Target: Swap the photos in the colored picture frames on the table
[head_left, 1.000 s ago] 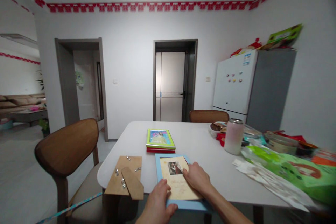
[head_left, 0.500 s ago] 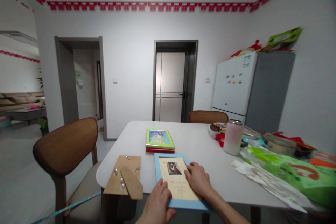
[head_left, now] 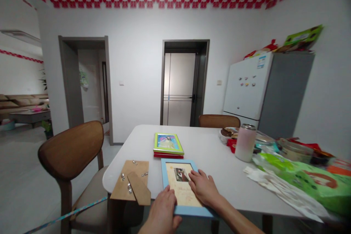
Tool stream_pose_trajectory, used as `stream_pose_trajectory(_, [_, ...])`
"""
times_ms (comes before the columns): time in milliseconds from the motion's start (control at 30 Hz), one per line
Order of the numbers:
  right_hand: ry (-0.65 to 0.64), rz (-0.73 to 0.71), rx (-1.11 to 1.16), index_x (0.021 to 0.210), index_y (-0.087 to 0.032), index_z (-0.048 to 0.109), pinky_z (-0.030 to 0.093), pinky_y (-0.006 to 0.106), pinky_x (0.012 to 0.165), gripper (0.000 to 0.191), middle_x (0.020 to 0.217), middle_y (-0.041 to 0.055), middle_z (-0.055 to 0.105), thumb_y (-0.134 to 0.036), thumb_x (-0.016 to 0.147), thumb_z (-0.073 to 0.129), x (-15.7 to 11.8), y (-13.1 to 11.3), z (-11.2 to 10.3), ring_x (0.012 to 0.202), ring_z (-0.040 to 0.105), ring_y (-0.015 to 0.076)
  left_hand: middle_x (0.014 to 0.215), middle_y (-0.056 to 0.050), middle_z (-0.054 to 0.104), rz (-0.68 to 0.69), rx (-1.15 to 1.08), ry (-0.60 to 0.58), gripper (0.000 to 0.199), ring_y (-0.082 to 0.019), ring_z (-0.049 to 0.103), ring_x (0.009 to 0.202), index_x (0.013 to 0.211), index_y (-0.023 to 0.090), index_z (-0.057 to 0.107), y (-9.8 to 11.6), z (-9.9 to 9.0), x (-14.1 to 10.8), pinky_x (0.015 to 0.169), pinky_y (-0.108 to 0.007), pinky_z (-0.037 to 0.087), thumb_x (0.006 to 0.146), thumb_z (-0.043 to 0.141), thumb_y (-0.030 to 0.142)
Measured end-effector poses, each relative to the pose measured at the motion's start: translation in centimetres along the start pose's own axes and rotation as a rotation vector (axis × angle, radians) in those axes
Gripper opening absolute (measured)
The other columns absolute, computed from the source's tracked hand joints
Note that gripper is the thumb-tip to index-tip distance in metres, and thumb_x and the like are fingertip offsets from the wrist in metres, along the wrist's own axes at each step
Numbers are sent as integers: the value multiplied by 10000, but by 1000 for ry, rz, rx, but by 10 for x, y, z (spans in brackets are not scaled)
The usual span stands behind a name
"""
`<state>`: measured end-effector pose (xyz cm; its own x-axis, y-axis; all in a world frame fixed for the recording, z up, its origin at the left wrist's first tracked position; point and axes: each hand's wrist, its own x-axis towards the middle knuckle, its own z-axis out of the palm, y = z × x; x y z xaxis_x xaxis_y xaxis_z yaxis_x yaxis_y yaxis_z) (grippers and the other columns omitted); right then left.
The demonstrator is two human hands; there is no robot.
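Observation:
A light blue photo frame (head_left: 181,210) lies on the white table (head_left: 219,175) at its near edge, with a cream printed sheet (head_left: 186,194) and a small photo in it. My left hand (head_left: 165,206) holds the frame's lower left corner, thumb at the near edge. My right hand (head_left: 204,188) rests on the sheet's right side, fingers spread over it. Left of the frame lies a brown backing board (head_left: 119,186) with metal clips and a stand leg. Beyond sits a green frame (head_left: 179,147) on top of red ones (head_left: 168,156).
A pink and white bottle (head_left: 245,144) stands at the right, beside green packaging (head_left: 307,181), white gloves (head_left: 282,190) and food containers. Wooden chairs are at the left (head_left: 72,150) and far side (head_left: 219,121). The board overhangs the near table edge.
My right hand's fingers have moved slightly left onto the sheet and spread out. My left hand keeps its place at the frame's corner. The view has shifted slightly.

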<state>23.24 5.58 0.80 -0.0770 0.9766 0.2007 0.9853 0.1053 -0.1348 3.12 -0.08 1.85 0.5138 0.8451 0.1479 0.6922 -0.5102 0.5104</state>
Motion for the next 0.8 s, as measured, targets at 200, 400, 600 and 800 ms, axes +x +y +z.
stream_pose_trajectory(200, [102,-6,136,1046,-177,552,308,387,846,353,1152,120,515,-287,772,359,-2,-29,-13,1060,429,248,1345,-64,285,-186,139,161,670,-211,207,1242,1197,192,396,-57,-39,-29,1017,-376,154,550,554,123])
stream_pose_trajectory(400, [34,-279,352,1081,-232,530,337,365,810,414,997,80,598,-416,722,442,-5,-128,-5,923,502,236,1264,-100,405,-444,468,256,603,-200,339,1176,1167,117,424,-130,-56,-39,982,-295,224,569,460,40])
stream_pose_trajectory(600, [29,-259,394,1121,-207,495,367,346,770,476,997,103,563,-299,655,512,12,-171,15,917,485,235,1250,-56,428,-406,412,277,512,-158,387,1143,1124,172,451,-117,-58,-32,961,-263,273,627,439,50])
stream_pose_trajectory(800, [135,-234,515,1107,-181,521,365,326,829,488,1003,100,554,-262,626,532,4,-153,-6,947,470,224,1253,-115,420,-368,413,375,467,-186,369,1161,1151,101,434,-90,-48,-20,980,-303,282,685,416,70])
